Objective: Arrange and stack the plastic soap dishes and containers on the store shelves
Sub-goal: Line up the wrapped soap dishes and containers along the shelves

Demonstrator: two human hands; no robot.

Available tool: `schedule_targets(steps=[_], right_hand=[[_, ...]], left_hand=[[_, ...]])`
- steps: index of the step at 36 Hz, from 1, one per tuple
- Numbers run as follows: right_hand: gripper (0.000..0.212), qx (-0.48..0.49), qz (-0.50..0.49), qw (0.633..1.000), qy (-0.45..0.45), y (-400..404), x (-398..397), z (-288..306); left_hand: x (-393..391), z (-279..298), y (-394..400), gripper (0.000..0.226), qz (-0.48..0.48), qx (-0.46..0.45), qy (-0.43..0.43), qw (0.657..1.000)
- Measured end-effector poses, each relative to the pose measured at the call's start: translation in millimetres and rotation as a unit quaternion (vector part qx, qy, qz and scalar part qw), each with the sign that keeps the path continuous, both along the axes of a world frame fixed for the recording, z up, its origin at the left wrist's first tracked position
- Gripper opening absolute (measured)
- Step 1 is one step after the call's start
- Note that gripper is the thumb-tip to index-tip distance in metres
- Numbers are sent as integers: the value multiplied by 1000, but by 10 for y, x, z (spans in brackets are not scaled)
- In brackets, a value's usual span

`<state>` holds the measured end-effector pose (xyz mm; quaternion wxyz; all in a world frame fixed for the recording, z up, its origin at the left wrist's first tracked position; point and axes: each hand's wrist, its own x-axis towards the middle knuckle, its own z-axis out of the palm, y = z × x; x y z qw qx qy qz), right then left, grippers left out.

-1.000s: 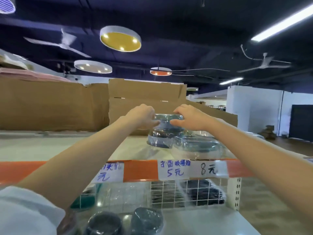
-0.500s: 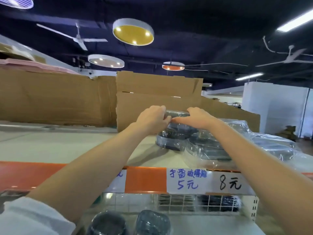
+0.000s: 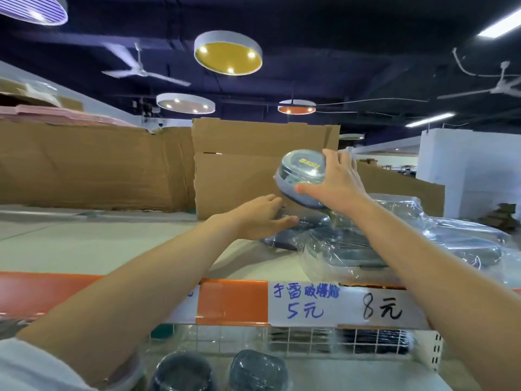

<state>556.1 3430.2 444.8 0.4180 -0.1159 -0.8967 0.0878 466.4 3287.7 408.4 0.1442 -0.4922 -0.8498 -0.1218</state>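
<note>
My right hand (image 3: pixel 337 183) grasps one round container (image 3: pixel 301 176), tilted; my left hand (image 3: pixel 260 218) is released beside one wrapped dish (image 3: pixel 284 238) on the shelf (image 3: pixel 84 244). Three ceiling fans.

Round lamps (image 3: pixel 228 56) and ceiling fans (image 3: pixel 141 69) are hanging from a dark ceiling (image 3: pixel 352 38), a strip light (image 3: pixel 430 119) is glowing, and cardboard (image 3: pixel 93 165) is standing before a white wall (image 3: pixel 465 170).

The single head-worn wide-angle view looks forward and slightly upward from close behind the orange-edged shelf (image 3: pixel 231 301), taking in both outstretched forearms, the shelf top, the cardboard boxes (image 3: pixel 262 165) behind it, and much of the dark ceiling.
</note>
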Motion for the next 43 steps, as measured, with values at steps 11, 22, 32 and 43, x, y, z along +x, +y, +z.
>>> schedule_targets(steps=[11, 22, 32, 43], right_hand=[[80, -6, -26, 999, 32, 37, -52, -3], [84, 17, -23, 1000, 10, 1, -50, -18], [90, 94, -2, 995, 22, -91, -43, 47], [88, 17, 93, 993, 76, -286, 254, 342]], left_hand=[[-27, 8, 38, 77, 4, -41, 13, 999], [9, 77, 23, 74, 68, -52, -27, 996], [95, 177, -109, 78, 25, 40, -53, 997], [400, 337, -555, 85, 117, 182, 155, 964]])
